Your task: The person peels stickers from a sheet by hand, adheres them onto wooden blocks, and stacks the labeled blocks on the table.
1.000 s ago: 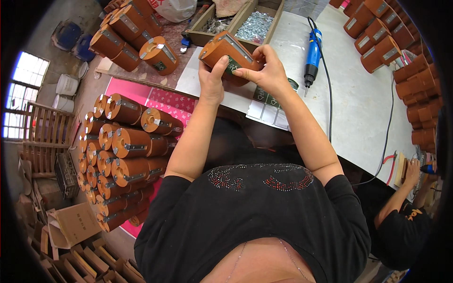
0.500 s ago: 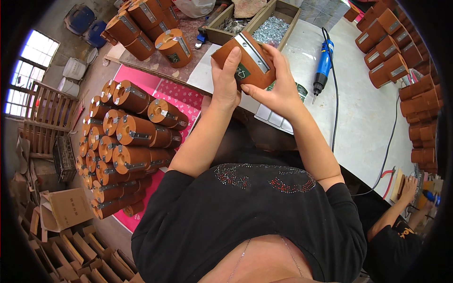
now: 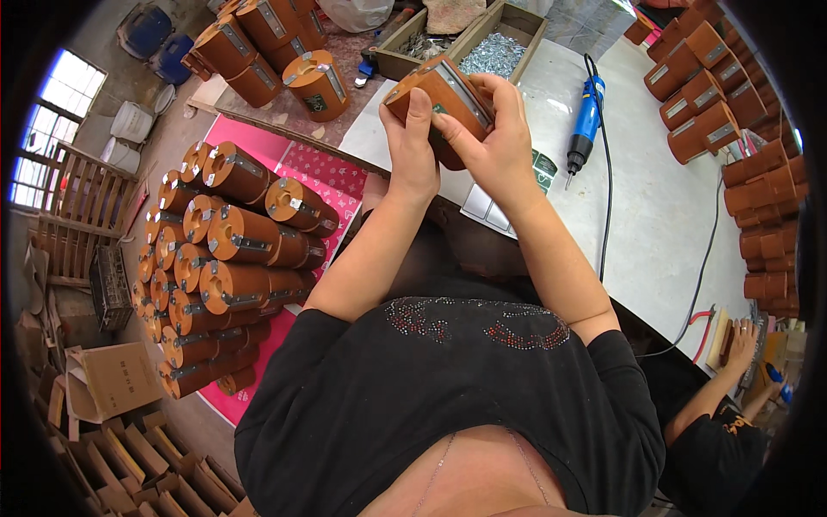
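Observation:
Above the table edge I hold a brown cylindrical block [image 3: 438, 84] with a long metal strip on its side and a small green label, now mostly behind my right thumb. My left hand [image 3: 413, 153] grips the block's left side, thumb up along it. Wrapped round the right side is my right hand [image 3: 501, 142], its thumb laid across the label. Close below my right hand on the table lie a green label sheet [image 3: 544, 169] and a white backing sheet [image 3: 488, 210]. A blue electric screwdriver [image 3: 587, 121] with a black cord rests to the right.
Wooden trays [image 3: 515, 19] of small metal parts stand beyond my hands. One brown cylinder [image 3: 315, 84] stands left of them. Many more are piled at left on pink sheeting [image 3: 250, 138] and stacked at far right [image 3: 706, 129]. A co-worker's hand [image 3: 741, 345] is at lower right.
The block has turned and tipped in my hands. My right thumb has moved up from its lower edge onto the green label. The view has shifted slightly.

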`<state>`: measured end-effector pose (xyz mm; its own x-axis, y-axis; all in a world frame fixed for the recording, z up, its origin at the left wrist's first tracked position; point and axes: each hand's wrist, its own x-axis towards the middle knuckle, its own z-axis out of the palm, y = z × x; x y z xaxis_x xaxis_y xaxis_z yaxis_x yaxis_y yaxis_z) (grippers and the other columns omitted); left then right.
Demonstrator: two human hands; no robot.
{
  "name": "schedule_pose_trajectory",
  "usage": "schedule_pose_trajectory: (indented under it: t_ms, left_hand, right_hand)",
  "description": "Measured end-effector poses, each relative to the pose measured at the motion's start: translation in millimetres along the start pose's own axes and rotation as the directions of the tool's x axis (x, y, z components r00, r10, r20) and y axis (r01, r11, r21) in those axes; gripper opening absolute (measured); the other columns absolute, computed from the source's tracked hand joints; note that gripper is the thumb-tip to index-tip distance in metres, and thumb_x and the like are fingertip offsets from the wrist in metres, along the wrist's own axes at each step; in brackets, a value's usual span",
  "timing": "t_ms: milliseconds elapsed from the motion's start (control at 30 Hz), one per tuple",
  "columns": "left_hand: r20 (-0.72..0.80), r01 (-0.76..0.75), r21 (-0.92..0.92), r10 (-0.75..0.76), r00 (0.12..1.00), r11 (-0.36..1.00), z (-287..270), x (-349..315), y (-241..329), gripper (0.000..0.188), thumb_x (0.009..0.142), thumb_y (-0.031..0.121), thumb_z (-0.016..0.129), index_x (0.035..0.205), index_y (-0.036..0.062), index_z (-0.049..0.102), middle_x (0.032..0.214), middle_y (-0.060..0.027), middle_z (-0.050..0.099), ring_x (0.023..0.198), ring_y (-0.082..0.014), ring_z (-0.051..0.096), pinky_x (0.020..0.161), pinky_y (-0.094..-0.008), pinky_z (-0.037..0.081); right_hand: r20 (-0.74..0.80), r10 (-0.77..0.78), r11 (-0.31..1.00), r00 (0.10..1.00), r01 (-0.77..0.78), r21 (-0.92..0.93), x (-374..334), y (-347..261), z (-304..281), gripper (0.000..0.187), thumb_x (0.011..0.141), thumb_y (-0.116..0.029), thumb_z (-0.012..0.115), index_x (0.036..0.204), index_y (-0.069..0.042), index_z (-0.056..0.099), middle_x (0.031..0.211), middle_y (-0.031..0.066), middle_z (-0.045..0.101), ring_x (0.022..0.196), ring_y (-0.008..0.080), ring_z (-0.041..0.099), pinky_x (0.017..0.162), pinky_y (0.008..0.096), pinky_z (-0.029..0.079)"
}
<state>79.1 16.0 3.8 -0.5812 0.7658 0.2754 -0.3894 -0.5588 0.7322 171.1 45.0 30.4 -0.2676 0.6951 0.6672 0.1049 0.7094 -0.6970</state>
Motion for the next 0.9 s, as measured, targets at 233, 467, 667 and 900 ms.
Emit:
schedule_pose_trajectory:
  t_ms: [233, 467, 667, 900]
  left_hand:
    - [0.194, 0.139, 0.046, -0.145, 0.970, 0.989, -10, 4, 13, 0.058, 0.087, 0.044, 0.054, 0.118, 0.0007, 0.031, 0.109, -0.0109, 0.047, 0.099, -0.0164, 0.051, 0.084, -0.0296, 0.044]
    - [0.290, 0.101, 0.454, -0.254, 0.923, 0.885, -9, -4, 32, 0.117, 0.062, 0.030, 0.081, 0.136, -0.0072, -0.002, 0.125, -0.0208, 0.039, 0.116, -0.0267, 0.044, 0.095, -0.0350, 0.038]
    - [0.416, 0.041, 0.646, -0.397, 0.818, 0.762, -7, -12, 45, 0.123, 0.057, 0.024, 0.082, 0.137, -0.0043, -0.006, 0.128, -0.0225, 0.038, 0.118, -0.0298, 0.043, 0.097, -0.0363, 0.037]
    - [0.406, 0.124, 0.648, -0.479, 0.778, 0.751, 0, -8, 56, 0.119, 0.056, 0.022, 0.081, 0.138, -0.0028, -0.001, 0.123, -0.0246, 0.042, 0.113, -0.0306, 0.047, 0.096, -0.0359, 0.038]
  right_hand:
    - [0.160, 0.181, 0.962, 0.970, -0.209, 0.178, 6, 11, -12, 0.046, 0.080, -0.032, 0.067, 0.110, 0.000, 0.052, 0.095, 0.0151, 0.062, 0.088, 0.0227, 0.061, 0.076, 0.0309, 0.048]
    - [0.202, 0.302, 0.890, 0.932, -0.351, 0.290, 8, 23, -34, 0.037, 0.087, -0.026, 0.059, 0.114, -0.002, 0.051, 0.100, 0.0102, 0.060, 0.090, 0.0163, 0.057, 0.078, 0.0296, 0.047]
    - [0.494, 0.155, 0.912, 0.855, -0.316, 0.261, 2, 8, -58, 0.086, 0.067, -0.025, 0.078, 0.137, -0.009, 0.029, 0.122, 0.0147, 0.047, 0.116, 0.0236, 0.045, 0.097, 0.0341, 0.037]
    - [0.447, 0.210, 0.940, 0.869, -0.305, 0.151, 1, 1, -58, 0.054, 0.071, -0.025, 0.074, 0.115, -0.004, 0.050, 0.107, 0.0098, 0.053, 0.099, 0.0171, 0.051, 0.086, 0.0292, 0.042]
